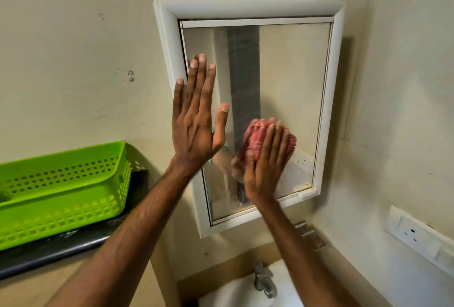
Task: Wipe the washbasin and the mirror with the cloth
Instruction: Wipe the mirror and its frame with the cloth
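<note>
I am looking up at the wall, and going from my left, a green basket (61, 183) is sitting on the dark table (56, 250), well apart from the work. Next, I am pressing my left hand (196, 119) flat against the left edge of the mirror (290, 80), its fingers (200, 80) spread wide and pointing up, holding nothing; I judge it is steadying the mirror's door while the other hand rubs. To the right of it, my right hand (266, 166) is pushing the red cloth (260, 139) against the glass in the lower middle of the mirror, the fingers curled over the bunched cloth and gripping it, the palm low and the cloth bulging out above the fingertips. The hand is blurred, so I am probably mid-stroke, though I cannot tell which way. What the coming move turns on is this: the mirror is taller than it is wide, and most of its unwiped-looking glass is lying up and to the right of the cloth, away from my left hand, so the right hand is the nearer one and is best sweeping upward along that long axis. The lower strip near the frame is showing streaks too. Below, the washbasin (235, 292) with its tap (264, 279) is lying directly under my right forearm, and neither hand is touching it.
</note>
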A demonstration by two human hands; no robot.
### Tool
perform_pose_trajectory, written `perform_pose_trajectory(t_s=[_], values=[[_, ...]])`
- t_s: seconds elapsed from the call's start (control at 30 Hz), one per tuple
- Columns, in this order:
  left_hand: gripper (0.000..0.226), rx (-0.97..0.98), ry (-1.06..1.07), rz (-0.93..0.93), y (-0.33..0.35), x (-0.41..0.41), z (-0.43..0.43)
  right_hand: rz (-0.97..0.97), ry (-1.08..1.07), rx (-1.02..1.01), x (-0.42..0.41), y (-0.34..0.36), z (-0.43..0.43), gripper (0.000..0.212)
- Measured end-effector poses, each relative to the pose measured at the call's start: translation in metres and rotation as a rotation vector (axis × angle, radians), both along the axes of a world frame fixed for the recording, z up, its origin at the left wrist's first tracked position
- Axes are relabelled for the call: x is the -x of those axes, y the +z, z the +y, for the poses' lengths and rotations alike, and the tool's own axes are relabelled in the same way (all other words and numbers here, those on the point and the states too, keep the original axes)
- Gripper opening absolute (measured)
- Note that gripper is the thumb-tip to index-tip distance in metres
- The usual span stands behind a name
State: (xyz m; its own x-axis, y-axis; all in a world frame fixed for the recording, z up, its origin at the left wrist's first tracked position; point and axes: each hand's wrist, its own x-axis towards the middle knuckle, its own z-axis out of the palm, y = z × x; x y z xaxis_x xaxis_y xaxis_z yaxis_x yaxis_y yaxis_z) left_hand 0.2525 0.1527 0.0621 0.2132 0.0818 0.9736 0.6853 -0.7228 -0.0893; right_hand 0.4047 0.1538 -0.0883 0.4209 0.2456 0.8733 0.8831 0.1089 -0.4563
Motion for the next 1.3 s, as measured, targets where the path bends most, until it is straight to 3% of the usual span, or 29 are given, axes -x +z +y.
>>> perform_pose_trajectory(t_s=[0.17,0.3,0.37,0.47,0.6,0.9,1.13,1.3], values=[[0.065,0.033,-0.058,-0.005,0.000,0.004,-0.002,-0.264,0.205,0.147,0.075,-0.021,-0.014,0.071],[0.065,0.061,-0.099,0.003,0.001,0.012,-0.007,-0.437,0.188,0.161,0.038,-0.018,-0.013,0.073],[0.068,0.107,-0.093,-0.037,-0.002,0.019,-0.008,-0.383,0.135,0.132,0.009,-0.012,-0.010,0.074],[0.075,0.202,-0.043,-0.115,-0.008,0.027,-0.007,-0.107,0.020,0.054,-0.016,-0.004,-0.005,0.071],[0.079,0.279,-0.044,-0.125,-0.010,0.027,-0.006,0.067,-0.014,0.016,0.009,-0.003,-0.003,0.072],[0.082,0.362,-0.166,0.013,-0.006,0.044,-0.007,-0.222,0.255,0.181,0.122,-0.047,-0.021,0.082],[0.086,0.435,-0.177,0.064,-0.007,0.051,-0.005,-0.297,0.291,0.055,0.117,0.006,-0.010,0.088],[0.088,0.429,-0.177,0.049,-0.015,0.048,-0.005,-0.315,0.263,0.101,0.114,-0.017,-0.011,0.084]])
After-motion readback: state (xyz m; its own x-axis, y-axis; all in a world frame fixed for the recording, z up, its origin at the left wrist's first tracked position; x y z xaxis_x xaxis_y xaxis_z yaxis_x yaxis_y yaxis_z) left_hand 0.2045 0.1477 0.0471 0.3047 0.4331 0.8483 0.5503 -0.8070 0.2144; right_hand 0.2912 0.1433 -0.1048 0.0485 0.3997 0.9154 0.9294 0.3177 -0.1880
